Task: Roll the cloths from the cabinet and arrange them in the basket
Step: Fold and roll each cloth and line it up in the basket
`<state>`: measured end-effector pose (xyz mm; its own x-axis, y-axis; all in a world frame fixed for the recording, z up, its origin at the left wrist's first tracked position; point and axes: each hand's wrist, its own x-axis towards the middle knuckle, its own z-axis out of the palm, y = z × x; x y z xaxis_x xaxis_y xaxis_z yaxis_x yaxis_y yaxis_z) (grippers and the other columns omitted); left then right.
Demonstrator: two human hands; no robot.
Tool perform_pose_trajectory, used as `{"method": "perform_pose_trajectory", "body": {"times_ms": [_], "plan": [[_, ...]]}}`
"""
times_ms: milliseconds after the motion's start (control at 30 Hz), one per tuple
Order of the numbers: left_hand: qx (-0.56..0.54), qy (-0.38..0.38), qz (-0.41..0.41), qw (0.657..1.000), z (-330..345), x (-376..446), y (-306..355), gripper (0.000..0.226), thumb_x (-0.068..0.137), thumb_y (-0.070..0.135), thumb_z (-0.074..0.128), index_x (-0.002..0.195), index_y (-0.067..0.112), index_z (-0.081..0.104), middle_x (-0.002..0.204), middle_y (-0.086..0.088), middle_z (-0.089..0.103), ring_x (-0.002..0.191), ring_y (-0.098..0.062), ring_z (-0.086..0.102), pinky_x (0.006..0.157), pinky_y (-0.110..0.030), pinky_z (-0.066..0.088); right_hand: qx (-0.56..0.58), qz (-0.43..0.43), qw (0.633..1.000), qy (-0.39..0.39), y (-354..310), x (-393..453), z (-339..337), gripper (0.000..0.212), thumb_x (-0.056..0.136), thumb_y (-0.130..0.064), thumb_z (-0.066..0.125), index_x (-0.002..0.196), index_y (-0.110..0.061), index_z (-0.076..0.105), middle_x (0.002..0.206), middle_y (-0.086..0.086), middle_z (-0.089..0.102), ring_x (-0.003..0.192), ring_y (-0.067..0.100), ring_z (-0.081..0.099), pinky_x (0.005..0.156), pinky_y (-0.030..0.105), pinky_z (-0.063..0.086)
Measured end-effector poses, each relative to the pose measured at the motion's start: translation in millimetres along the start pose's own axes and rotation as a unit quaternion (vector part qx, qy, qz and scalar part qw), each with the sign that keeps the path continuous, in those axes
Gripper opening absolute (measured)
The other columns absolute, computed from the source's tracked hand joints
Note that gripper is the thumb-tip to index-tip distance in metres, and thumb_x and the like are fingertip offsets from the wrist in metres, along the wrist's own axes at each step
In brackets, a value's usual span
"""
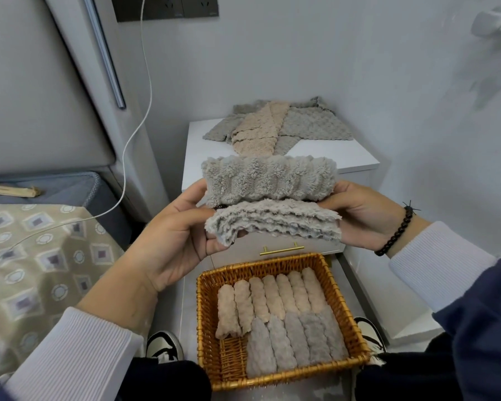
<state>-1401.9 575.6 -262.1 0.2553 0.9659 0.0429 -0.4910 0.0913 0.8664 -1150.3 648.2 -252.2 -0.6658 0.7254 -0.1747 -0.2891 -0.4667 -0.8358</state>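
A white bedside cabinet (324, 157) carries flat grey and beige cloths (275, 125) awaiting rolling. Below it, a woven wicker basket (206, 322) holds beige and grey rolls in rows. Above the basket, the left hand (171, 230) and right hand (362, 212) each grip an end of a fluffy grey cloth (268, 183), half-rolled, keeping it taut.

Wicker basket (282, 374) on floor: beige rolls (272, 296) fill back row, grey rolls (292, 340) fill front right. Only bare slot at front-left corner, wicker floor visible. Access from above open, but half-rolled grey cloth (269, 198) hangs above back rim. Cabinet (324, 157) just behind basket, possibly touching. Bed edge (47, 256) bounds left.
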Motion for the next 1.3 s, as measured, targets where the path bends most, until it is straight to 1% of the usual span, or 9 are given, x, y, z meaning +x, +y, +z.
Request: {"method": "perform_pose_trajectory", "body": {"times_ms": [167, 300, 433, 533, 700, 833, 1100, 1233, 1300], "plan": [[0.022, 0.036, -0.008, 0.999, -3.5, -1.6, 4.9, 0.047, 0.072, 0.001, 0.042, 0.094, 0.017, 0.080, 0.101, -0.010, 0.075, 0.078, -0.021, 0.074, 0.052, -0.026, 0.058, 0.029, 0.045, 0.998, -0.026, -0.4, 6.4, -1.0, 0.058, 0.072, -0.002, 0.031, 0.123, 0.005, 0.057, 0.129, 0.025, 0.057, 0.113, 0.037, 0.061, 0.094, 0.049, 0.052], [0.092, 0.064, -0.033, 0.993, -8.7, -4.9, 5.6, 0.034, 0.081, 0.022, 0.045, 0.079, 0.015, 0.078, 0.082, -0.007, 0.074, 0.066, -0.020, 0.070, 0.049, -0.026, 0.055, -0.046, 0.045, 0.998, 0.011, 5.8, 14.4, -1.9, 0.038, 0.073, -0.025, 0.053, 0.101, 0.000, 0.061, 0.123, 0.025, 0.051, 0.112, 0.040, 0.052, 0.103, 0.057, 0.034], [0.226, 0.117, -0.051, 0.966, -19.6, -5.6, -6.1, 0.021, 0.081, 0.026, 0.069, 0.091, 0.008, 0.073, 0.108, -0.011, 0.073, 0.082, -0.029, 0.068, 0.061, -0.032, 0.055, -0.184, 0.066, 0.980, 0.033, 15.3, 20.0, 2.1, 0.041, 0.073, -0.044, 0.062, 0.076, -0.006, 0.074, 0.110, 0.024, 0.063, 0.092, 0.034, 0.062, 0.075, 0.044, 0.055], [0.294, 0.117, -0.048, 0.947, -26.1, -10.2, -11.0, 0.017, 0.082, 0.003, 0.071, 0.081, 0.020, 0.071, 0.116, 0.002, 0.071, 0.081, -0.013, 0.071, 0.058, -0.023, 0.055, -0.335, 0.066, 0.939, 0.038, 24.5, 24.1, 6.9, 0.014, 0.063, -0.030, 0.079, 0.067, -0.018, 0.071, 0.080, 0.009, 0.066, 0.065, 0.016, 0.064, 0.052, 0.025, 0.052], [0.344, 0.102, -0.052, 0.932, -36.6, -12.9, -16.6, 0.063, 0.076, -0.005, 0.078, 0.125, 0.029, 0.059, 0.127, -0.003, 0.062, 0.102, -0.020, 0.070, 0.081, -0.030, 0.059, -0.522, 0.083, 0.848, 0.029, 48.9, 38.5, 8.5, 0.053, 0.069, -0.025, 0.086, 0.112, -0.021, 0.054, 0.118, 0.002, 0.061, 0.105, 0.015, 0.059, 0.094, 0.035, 0.051], [0.341, 0.145, -0.038, 0.928, -48.9, -6.3, -29.2, 0.077, 0.071, -0.011, 0.078, 0.126, 0.037, 0.053, 0.128, -0.001, 0.062, 0.101, -0.022, 0.070, 0.078, -0.034, 0.058, -0.511, 0.115, 0.851, -0.048, 82.5, 50.0, 24.4, 0.059, 0.077, -0.018, 0.080, 0.128, -0.021, 0.051, 0.124, -0.005, 0.062, 0.110, 0.011, 0.060, 0.095, 0.025, 0.049], [0.536, 0.291, -0.167, 0.775, -68.2, 1.8, -74.5, 0.078, 0.083, 0.022, 0.075, 0.148, 0.014, 0.033, 0.141, -0.007, 0.046, 0.121, -0.025, 0.054, 0.091, -0.029, 0.044, -0.582, 0.089, 0.804, 0.087, 156.2, 79.0, 10.9, 0.022, 0.081, -0.023, 0.068, 0.101, -0.020, 0.058, 0.103, 0.003, 0.065, 0.097, 0.021, 0.061, 0.075, 0.030, 0.052], [0.373, 0.227, -0.285, 0.854, -67.2, 2.4, -99.0, 0.004, 0.094, 0.014, 0.059, 0.096, 0.017, 0.056, 0.080, -0.003, 0.054, 0.072, -0.019, 0.055, 0.066, -0.029, 0.044, -0.576, 0.095, 0.792, 0.179, 203.8, 87.8, -2.3, 0.035, 0.078, -0.035, 0.067, 0.106, -0.025, 0.048, 0.100, -0.004, 0.058, 0.093, 0.019, 0.057, 0.072, 0.025, 0.048], [0.363, 0.212, -0.288, 0.860, -71.7, 4.2, -116.4, 0.010, 0.096, 0.016, 0.053, 0.092, 0.023, 0.058, 0.072, 0.001, 0.054, 0.063, -0.014, 0.051, 0.066, -0.031, 0.045, -0.572, 0.089, 0.791, 0.198, 227.0, 92.9, -1.3, 0.041, 0.079, -0.036, 0.062, 0.115, -0.022, 0.049, 0.105, -0.001, 0.058, 0.095, 0.020, 0.058, 0.080, 0.031, 0.052]]}}
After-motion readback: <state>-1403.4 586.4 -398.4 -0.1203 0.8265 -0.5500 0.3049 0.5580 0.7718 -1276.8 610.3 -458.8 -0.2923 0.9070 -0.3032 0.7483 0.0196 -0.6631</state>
